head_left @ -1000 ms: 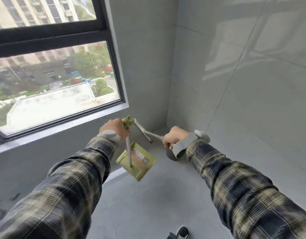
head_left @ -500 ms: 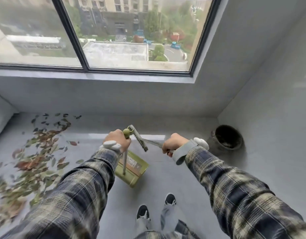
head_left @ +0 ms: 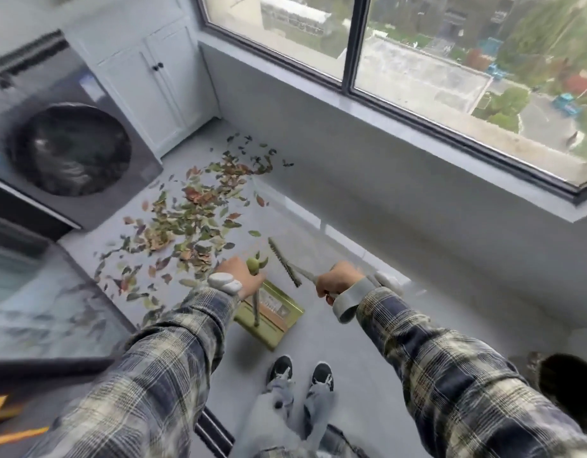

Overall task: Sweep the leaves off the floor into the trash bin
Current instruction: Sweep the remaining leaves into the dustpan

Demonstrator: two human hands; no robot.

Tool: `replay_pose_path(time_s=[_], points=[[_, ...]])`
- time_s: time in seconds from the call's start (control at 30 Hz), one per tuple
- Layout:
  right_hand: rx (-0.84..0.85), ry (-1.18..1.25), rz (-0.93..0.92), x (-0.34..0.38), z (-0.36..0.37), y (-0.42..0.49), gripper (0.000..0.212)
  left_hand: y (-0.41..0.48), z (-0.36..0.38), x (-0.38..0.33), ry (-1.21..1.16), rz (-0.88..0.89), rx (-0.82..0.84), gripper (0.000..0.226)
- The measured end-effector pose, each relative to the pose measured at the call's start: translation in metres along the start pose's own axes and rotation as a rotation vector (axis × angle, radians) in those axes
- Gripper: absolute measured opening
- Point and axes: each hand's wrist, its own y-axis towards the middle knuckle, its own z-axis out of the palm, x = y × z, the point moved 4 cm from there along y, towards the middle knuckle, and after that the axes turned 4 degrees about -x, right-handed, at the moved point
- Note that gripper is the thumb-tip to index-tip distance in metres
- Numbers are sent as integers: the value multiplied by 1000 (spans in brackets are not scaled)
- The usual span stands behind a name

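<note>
Scattered red, green and brown dry leaves [head_left: 193,219] lie beside the dark front-loading washing machine [head_left: 70,150]. The left hand [head_left: 237,276] grasps the handle of the green plastic dustpan [head_left: 275,320]; the right hand [head_left: 338,282] grasps the grey broom [head_left: 285,262].

Red-green leaves [head_left: 193,219] lie scattered; green dustpan [head_left: 269,332] hangs tilted beside grey broom [head_left: 283,261]; dark trash bin [head_left: 569,381] far right.

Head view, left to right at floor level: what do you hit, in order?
Washing machine → leaves → left hand, gripping the dustpan handle → brush → right hand, gripping the brush handle → trash bin at the far right edge.
</note>
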Motion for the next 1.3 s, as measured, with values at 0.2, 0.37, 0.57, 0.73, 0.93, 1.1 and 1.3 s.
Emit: replay_pose_path(time_s=[0.2, 0.37, 0.57, 0.73, 0.93, 1.1, 1.3], points=[[102, -163, -103, 52, 64, 4, 13, -36, 15, 93, -187, -280, -40, 35], [149, -270, -149, 81, 116, -3, 9, -62, 37, 158, -295, -446, -60, 37], [183, -396, -180, 107, 188, -15, 12, -90, 72, 227, -414, -561, -56, 50], [197, -450, -187, 119, 242, -19, 31, -110, 92, 272, -525, -658, -90, 48], [185, -457, -223, 137, 290, -17, 17, -115, 112, 310, -704, -771, -129, 51], [184, -482, -275, 153, 305, -12, 16, -111, 132, 312, -814, -811, -63, 54], [225, -531, -310, 180, 312, 1, 11, -87, 130, 319, -811, -864, -80, 50]])
